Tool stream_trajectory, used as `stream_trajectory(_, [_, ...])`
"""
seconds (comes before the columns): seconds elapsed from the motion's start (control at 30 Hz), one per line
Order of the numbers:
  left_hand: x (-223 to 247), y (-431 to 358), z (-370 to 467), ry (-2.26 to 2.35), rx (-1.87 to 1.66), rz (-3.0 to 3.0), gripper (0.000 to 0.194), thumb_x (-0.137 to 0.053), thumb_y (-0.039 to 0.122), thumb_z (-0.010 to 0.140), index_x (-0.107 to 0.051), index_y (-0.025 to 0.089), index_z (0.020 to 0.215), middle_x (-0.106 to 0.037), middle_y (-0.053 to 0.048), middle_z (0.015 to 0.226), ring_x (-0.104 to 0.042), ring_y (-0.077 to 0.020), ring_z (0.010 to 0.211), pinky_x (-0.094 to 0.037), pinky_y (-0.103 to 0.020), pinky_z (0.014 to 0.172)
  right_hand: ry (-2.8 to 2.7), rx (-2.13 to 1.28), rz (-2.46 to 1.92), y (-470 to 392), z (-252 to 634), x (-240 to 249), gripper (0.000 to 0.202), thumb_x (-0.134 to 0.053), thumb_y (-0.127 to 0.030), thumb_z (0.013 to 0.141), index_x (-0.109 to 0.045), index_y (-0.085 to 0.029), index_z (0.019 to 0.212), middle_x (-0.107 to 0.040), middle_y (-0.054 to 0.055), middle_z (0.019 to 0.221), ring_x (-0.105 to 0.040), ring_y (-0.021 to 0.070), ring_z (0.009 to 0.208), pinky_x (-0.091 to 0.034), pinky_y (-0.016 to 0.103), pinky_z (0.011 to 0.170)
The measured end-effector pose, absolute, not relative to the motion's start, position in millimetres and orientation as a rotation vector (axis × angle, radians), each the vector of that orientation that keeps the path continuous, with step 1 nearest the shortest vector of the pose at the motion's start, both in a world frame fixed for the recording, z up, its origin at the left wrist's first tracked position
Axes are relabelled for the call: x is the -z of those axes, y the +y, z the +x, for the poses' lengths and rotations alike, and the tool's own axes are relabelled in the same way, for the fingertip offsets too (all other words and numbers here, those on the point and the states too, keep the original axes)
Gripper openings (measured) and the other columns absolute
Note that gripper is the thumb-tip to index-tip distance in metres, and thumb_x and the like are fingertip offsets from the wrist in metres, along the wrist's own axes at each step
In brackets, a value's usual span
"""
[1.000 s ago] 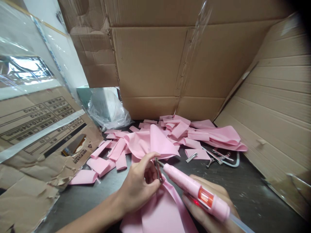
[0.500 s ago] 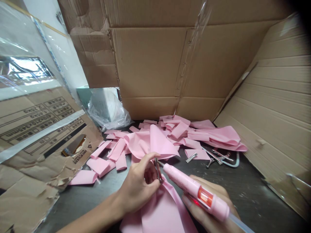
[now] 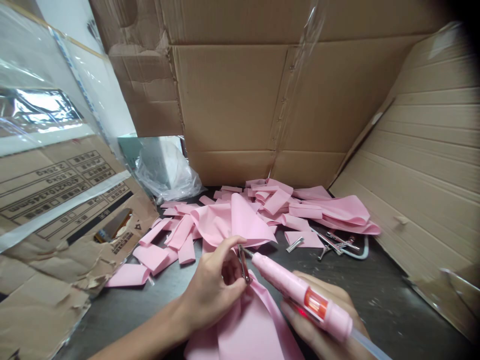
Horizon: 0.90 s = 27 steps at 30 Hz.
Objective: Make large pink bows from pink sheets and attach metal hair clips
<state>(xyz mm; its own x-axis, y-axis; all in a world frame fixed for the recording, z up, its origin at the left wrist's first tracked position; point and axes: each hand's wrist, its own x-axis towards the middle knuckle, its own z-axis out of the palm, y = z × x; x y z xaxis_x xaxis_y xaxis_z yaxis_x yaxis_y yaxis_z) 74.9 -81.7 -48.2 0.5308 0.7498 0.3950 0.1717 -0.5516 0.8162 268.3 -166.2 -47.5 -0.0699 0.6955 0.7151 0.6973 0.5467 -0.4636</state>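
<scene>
Between the thumb and fingers of my left hand [image 3: 215, 287] is a metal hair clip [image 3: 243, 265], held at the gathered middle of a pink fabric bow [image 3: 255, 325]. One loop of the bow [image 3: 251, 220] spreads beyond the hand, while its other part hangs toward me. My right hand [image 3: 322, 310] is wrapped round a pink glue gun [image 3: 300, 290], with a clear glue stick [image 3: 369, 345] coming out of its back end. The gun's nozzle points at the clip, touching or very close to it; I cannot tell which. A red light glows under the gun's body.
Pink fabric strips [image 3: 183, 232] are strewn over the dark table [image 3: 390, 290]. Several loose metal clips [image 3: 333, 243] lie at the right, one clip [image 3: 295, 244] apart from them. Cardboard walls [image 3: 232, 100] stand behind and at both sides. A clear plastic bag [image 3: 168, 175] sits at back left.
</scene>
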Motion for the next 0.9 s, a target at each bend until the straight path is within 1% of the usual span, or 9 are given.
stream_trajectory(0.13, [47.0, -82.3, 75.2, 0.752, -0.988, 2.023, 0.058, -0.053, 0.0, 0.07, -0.045, 0.019, 0.125, -0.056, 0.005, 0.07, -0.052, -0.0083, 0.058, -0.044, -0.02, 0.053, -1.753, -0.025, -1.141, -165.3, 266.7, 46.2, 0.021, -0.055, -0.029, 0.088, -0.062, -0.022, 0.069, -0.058, 0.001, 0.06, -0.057, 0.016, 0.048, -0.05, 0.026, 0.046])
stream_trajectory(0.27, [47.8, -81.3, 75.3, 0.75, -0.999, 2.026, 0.06, -0.052, -0.001, 0.069, -0.045, 0.02, 0.125, -0.054, 0.006, 0.068, -0.051, -0.008, 0.057, -0.043, -0.02, 0.053, -1.77, -0.129, -1.103, -161.9, 266.0, 47.4, 0.022, -0.054, -0.029, 0.088, -0.062, -0.021, 0.069, -0.054, 0.001, 0.057, -0.053, 0.0146, 0.047, -0.05, 0.025, 0.045])
stream_trajectory(0.43, [48.8, -80.3, 75.0, 0.756, -0.989, 2.026, 0.061, -0.052, -0.001, 0.07, -0.043, 0.019, 0.127, -0.054, 0.006, 0.068, -0.051, -0.0077, 0.057, -0.044, -0.019, 0.053, -1.806, -0.198, -1.083, -159.9, 266.6, 49.7, 0.022, -0.055, -0.026, 0.087, -0.061, -0.019, 0.067, -0.052, 0.001, 0.056, -0.051, 0.0134, 0.046, -0.048, 0.023, 0.043])
stream_trajectory(0.53, [48.1, -80.6, 75.2, 0.768, -0.985, 2.028, 0.061, -0.051, -0.001, 0.07, -0.043, 0.019, 0.127, -0.054, 0.006, 0.068, -0.05, -0.0074, 0.057, -0.044, -0.019, 0.054, -1.811, -0.197, -1.069, -160.1, 267.6, 50.4, 0.025, -0.054, -0.025, 0.087, -0.059, -0.018, 0.064, -0.051, 0.0, 0.057, -0.052, 0.013, 0.047, -0.048, 0.023, 0.044])
stream_trajectory(0.77, [45.3, -81.3, 75.2, 0.772, -0.991, 2.049, 0.059, -0.051, -0.001, 0.07, -0.045, 0.021, 0.124, -0.053, 0.007, 0.067, -0.05, -0.0071, 0.057, -0.044, -0.018, 0.054, -1.795, -0.149, -1.08, -160.7, 269.9, 50.3, 0.021, -0.055, -0.027, 0.087, -0.064, -0.02, 0.069, -0.055, 0.001, 0.058, -0.059, 0.0171, 0.053, -0.054, 0.026, 0.052])
stream_trajectory(0.9, [45.4, -81.2, 75.0, 0.77, -0.985, 2.047, 0.059, -0.05, -0.001, 0.07, -0.044, 0.021, 0.125, -0.053, 0.007, 0.068, -0.05, -0.0072, 0.057, -0.044, -0.018, 0.054, -1.806, -0.165, -1.082, -160.3, 268.3, 50.3, 0.022, -0.053, -0.026, 0.087, -0.063, -0.019, 0.069, -0.054, 0.001, 0.057, -0.058, 0.0163, 0.051, -0.053, 0.026, 0.052])
